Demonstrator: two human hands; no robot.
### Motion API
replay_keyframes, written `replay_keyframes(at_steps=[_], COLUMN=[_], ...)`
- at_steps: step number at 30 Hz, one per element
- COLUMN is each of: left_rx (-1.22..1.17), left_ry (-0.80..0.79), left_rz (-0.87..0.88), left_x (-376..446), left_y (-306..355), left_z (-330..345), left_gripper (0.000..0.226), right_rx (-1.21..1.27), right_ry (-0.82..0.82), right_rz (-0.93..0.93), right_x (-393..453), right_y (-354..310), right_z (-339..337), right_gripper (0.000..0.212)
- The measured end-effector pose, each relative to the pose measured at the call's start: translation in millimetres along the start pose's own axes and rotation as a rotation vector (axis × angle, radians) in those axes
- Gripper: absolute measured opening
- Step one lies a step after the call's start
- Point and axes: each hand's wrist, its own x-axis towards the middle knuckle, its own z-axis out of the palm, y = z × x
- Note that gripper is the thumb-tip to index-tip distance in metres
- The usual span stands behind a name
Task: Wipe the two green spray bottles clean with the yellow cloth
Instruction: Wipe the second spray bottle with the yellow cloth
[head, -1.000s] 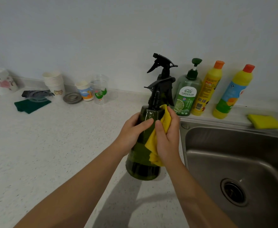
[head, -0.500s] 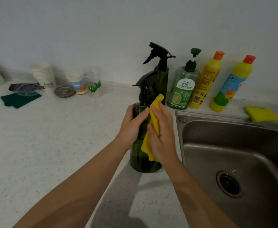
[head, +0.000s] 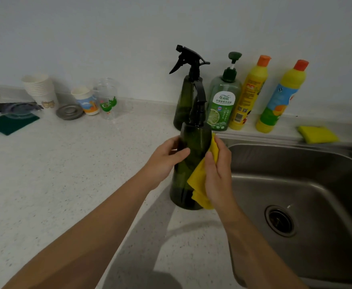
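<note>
Now that your right grip (head: 218, 174), curled round the yellow cloth (head: 200, 182), has slid down the near spray bottle (head: 188, 163) your left grip (head: 166, 157) clasps, its lower side gets wiped.

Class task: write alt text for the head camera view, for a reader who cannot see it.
A person's left hand grips a green spray bottle standing on a speckled counter while the right hand presses a yellow cloth to its side. A second green spray bottle stands behind, beside a steel sink.
</note>
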Motion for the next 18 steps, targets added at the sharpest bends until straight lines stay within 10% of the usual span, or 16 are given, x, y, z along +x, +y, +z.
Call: replay_keyframes(at_steps=[9,18], left_rx=[-0.094,-0.196], left_ry=[-0.124,-0.086], left_rz=[-0.04,0.011], left_x=[19,32], left_y=[-17,-21], left_z=[29,38], left_gripper=[0.077,0.052], right_rx=[0.067,-0.172], right_ry=[0.022,0.015], right_rz=[-0.117,-0.286], right_x=[27,11], right_y=[-18,19], right_z=[-22,-27], right_gripper=[0.034,0.045])
